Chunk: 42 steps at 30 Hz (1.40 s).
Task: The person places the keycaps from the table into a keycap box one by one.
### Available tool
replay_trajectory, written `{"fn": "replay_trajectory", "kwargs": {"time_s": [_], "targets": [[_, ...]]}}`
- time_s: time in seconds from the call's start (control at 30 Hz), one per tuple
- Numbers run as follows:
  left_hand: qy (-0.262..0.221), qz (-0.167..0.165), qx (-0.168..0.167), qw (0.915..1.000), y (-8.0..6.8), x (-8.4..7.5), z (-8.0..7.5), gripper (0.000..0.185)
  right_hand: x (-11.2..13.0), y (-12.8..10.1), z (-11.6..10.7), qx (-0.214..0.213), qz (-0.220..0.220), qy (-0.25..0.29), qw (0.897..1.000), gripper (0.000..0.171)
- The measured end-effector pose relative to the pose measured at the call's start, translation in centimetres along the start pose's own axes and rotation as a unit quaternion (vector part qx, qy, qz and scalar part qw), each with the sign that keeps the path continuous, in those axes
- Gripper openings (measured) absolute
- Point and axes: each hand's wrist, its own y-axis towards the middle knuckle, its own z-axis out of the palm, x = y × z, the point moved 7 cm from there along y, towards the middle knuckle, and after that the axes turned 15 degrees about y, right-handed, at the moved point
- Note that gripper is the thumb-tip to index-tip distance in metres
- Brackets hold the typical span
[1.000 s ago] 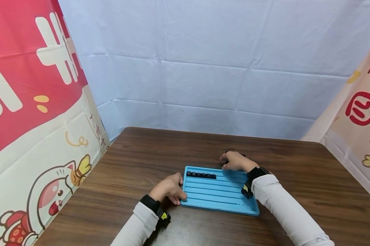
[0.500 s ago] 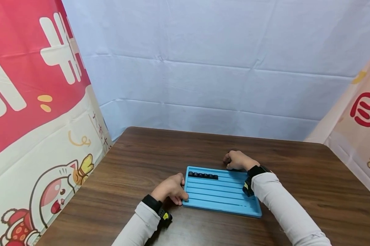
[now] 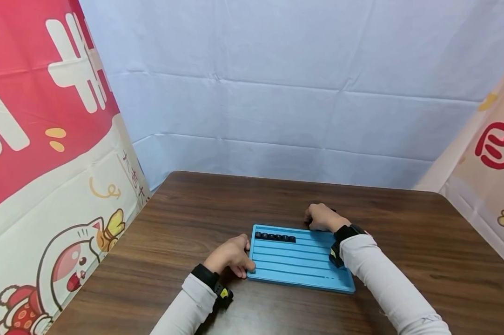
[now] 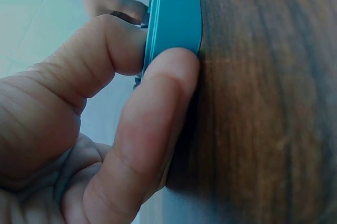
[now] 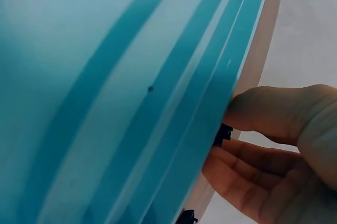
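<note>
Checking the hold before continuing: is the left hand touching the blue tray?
Touching: left wrist view shows the left hand with a fingertip against the side of the blue tray.

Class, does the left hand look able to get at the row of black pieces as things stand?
Probably yes: the left hand grips the left edge of the blue tray, near the row of black pieces, and nothing tall stands between them. It may have to loosen its grip first.

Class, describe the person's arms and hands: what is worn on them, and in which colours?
Both arms wear long whitish sleeves ending near the wrists. Black bands circle both wrists, each carrying a small black device with a yellow marking. The hands are bare, without gloves.
</note>
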Motion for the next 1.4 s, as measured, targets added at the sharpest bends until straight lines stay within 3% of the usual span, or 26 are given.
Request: {"fn": "replay_trajectory", "kwargs": {"time_s": [0.53, 1.4], "targets": [[0.001, -0.002, -0.004, 1.0, 0.0, 0.3, 0.0, 0.04, 0.0, 0.2, 0.0, -0.017, -0.015, -0.039, 0.999, 0.022], [-0.001, -0.007, 0.001, 1.0, 0.1, 0.1, -0.1, 0.039, -0.6, -0.3, -0.4, -0.019, -0.055, -0.013, 0.998, 0.024]]}}
